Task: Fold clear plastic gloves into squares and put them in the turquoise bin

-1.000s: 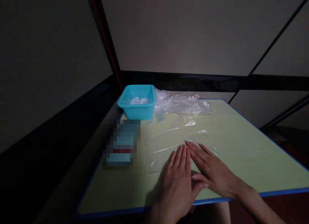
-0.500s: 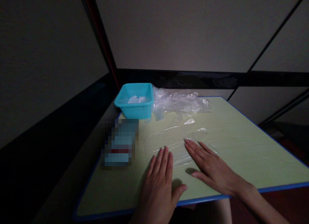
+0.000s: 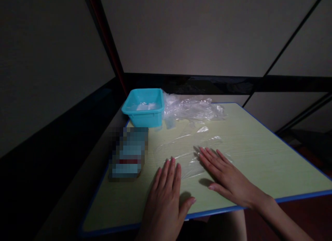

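Ahead of and between both hands: thin clear plastic film [image 3: 193,170], spread roughly flat on the table [image 3: 275,168], shallowly wrinkled, with brighter raised folds farther beyond the fingertips. Left hand [image 3: 164,197]: flattened, back upward, fingers straight and close-set, thumb apart and angled toward the right hand [image 3: 228,180], nothing gripped. Right hand: likewise flattened, fingertips over the film, thumb apart, nothing gripped. Pressing or merely hovering at the fingertips: cannot tell.

Handling, by judgement: very light, limp, slick and easily creased (possibly a flattened bag; outline too faint to confirm). Likely to cling to the table, or to slide under a fingertip. For a hold, favour the raised fold straight ahead of the right fingertips, or pinch the near edge between the hands; keep nails clear to avoid tearing.

Well ahead of the left hand: blue basket [image 3: 146,118] with pale contents. Far ahead of the right hand: crumpled clear plastic [image 3: 198,109]. Left of and ahead of the left hand: pixelated blue-grey object [image 3: 129,151], identity masked.
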### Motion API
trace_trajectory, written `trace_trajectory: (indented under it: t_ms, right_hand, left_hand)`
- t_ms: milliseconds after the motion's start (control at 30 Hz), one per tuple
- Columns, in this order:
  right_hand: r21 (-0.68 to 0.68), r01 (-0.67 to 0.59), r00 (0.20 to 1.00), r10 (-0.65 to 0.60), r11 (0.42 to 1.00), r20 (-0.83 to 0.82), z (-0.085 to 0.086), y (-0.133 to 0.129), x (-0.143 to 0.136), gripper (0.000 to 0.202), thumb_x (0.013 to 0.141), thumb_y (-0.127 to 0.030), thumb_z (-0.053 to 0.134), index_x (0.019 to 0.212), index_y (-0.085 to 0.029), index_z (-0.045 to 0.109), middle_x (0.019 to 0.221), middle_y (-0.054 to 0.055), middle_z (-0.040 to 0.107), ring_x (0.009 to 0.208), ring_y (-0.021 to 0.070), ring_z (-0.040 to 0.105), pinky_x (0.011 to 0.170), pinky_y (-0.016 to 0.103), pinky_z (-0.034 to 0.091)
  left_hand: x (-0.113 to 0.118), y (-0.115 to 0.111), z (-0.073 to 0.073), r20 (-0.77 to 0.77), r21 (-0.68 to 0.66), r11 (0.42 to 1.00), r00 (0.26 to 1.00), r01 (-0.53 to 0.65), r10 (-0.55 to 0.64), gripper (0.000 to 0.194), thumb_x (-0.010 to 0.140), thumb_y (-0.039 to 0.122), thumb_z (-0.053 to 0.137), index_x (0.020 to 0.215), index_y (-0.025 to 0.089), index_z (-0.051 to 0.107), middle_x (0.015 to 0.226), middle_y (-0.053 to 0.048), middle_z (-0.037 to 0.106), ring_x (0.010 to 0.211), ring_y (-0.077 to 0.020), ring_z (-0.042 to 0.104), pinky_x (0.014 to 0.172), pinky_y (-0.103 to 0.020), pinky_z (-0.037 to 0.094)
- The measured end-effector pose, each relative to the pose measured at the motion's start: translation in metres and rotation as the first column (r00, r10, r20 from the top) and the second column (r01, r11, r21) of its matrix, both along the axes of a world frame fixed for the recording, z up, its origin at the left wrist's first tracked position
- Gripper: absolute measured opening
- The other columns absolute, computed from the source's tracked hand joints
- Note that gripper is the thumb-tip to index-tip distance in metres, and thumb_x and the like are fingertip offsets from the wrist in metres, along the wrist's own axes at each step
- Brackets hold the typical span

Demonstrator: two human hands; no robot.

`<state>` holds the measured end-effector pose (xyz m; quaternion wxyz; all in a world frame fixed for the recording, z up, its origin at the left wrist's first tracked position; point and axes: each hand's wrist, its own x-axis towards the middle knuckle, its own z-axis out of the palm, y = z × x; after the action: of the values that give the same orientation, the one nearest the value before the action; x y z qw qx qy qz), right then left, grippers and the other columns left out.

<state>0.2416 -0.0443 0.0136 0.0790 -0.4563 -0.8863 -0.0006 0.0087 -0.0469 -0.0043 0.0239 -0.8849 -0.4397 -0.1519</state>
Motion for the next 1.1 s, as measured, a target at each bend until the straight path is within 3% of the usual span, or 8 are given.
trace_trajectory:
  t_ms: [267, 600, 833, 1100]
  right_hand:
    - [-0.126, -0.143, 0.990, 0.142, 0.982, -0.018, 0.007, -0.009, 0.008, 0.067, 0.086, -0.054, 0.034, 0.141, -0.020, 0.014, 0.147, 0.007, 0.008, 0.133, 0.0279, 0.010, 0.106, 0.053, 0.011]
    - [-0.143, -0.127, 0.992, 0.127, 0.981, -0.012, 0.006, -0.013, 0.012, 0.065, 0.086, -0.050, 0.041, 0.140, -0.022, 0.019, 0.148, 0.006, 0.006, 0.133, 0.0291, 0.007, 0.106, 0.052, 0.011]
    - [-0.149, -0.121, 0.991, 0.112, 0.981, -0.068, 0.007, -0.013, 0.012, 0.064, 0.084, -0.048, 0.046, 0.139, -0.023, 0.023, 0.147, 0.005, 0.012, 0.133, 0.0292, 0.008, 0.107, 0.051, 0.012]
    - [-0.144, -0.113, 0.994, 0.110, 0.983, -0.025, 0.006, -0.013, 0.013, 0.065, 0.085, -0.048, 0.045, 0.140, -0.024, 0.020, 0.148, 0.005, 0.010, 0.133, 0.0295, 0.007, 0.106, 0.052, 0.013]
  left_hand:
    - [0.001, 0.000, 0.003, -0.031, 0.002, 1.000, 0.999, -0.008, 0.008, 0.066, 0.084, 0.052, 0.042, 0.133, 0.009, 0.031, 0.142, -0.015, 0.027, 0.131, -0.0281, 0.023, 0.100, -0.044, 0.035]
    - [0.002, 0.000, 0.003, -0.074, 0.019, 1.000, 0.997, -0.018, 0.019, 0.067, 0.083, 0.053, 0.041, 0.134, 0.009, 0.031, 0.142, -0.015, 0.026, 0.130, -0.0283, 0.024, 0.099, -0.044, 0.037]
    - [0.001, 0.000, 0.003, -0.069, 0.031, 0.999, 0.998, -0.011, 0.013, 0.067, 0.083, 0.052, 0.042, 0.133, 0.008, 0.032, 0.142, -0.015, 0.027, 0.130, -0.0288, 0.024, 0.099, -0.043, 0.037]
    - [0.001, -0.001, 0.005, -0.065, 0.008, 1.000, 0.998, -0.001, 0.002, 0.067, 0.084, 0.049, 0.043, 0.135, 0.008, 0.029, 0.143, -0.015, 0.024, 0.131, -0.0281, 0.021, 0.100, -0.044, 0.037]
